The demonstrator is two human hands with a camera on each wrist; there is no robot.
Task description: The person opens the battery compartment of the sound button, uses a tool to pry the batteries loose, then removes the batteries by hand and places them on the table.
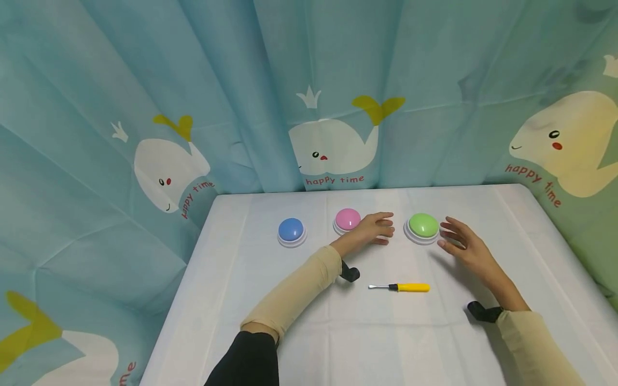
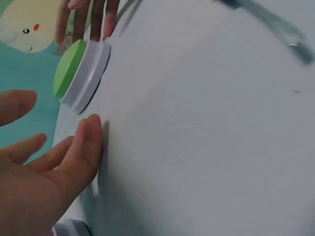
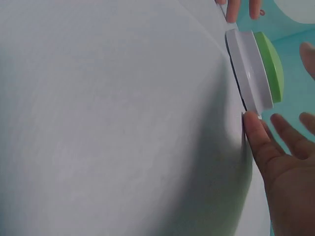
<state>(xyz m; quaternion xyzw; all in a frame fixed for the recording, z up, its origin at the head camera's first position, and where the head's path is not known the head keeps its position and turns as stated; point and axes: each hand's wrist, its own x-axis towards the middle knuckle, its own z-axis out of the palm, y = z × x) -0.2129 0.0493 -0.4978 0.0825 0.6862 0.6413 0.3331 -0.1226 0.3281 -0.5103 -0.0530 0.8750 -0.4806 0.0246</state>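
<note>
A green push button (image 1: 423, 226) with a white round base sits towards the back right of the table. My right hand (image 1: 463, 246) is at its right side, fingers spread and loosely bent. In the right wrist view a fingertip (image 3: 252, 120) is right at the base of the button. On the other side, my left hand (image 1: 374, 229) reaches out with relaxed fingers, a gap between them and the green button. Neither hand holds anything. Behind the left hand stands a pink push button (image 1: 347, 219), its base partly hidden by that hand.
A blue push button (image 1: 291, 230) stands left of the pink one. Nearer to me, a screwdriver (image 1: 412, 287) with a yellow handle lies crosswise on the white-covered table (image 1: 367, 343). A blue curtain (image 1: 241, 96) with whale prints hangs behind the table and along its sides.
</note>
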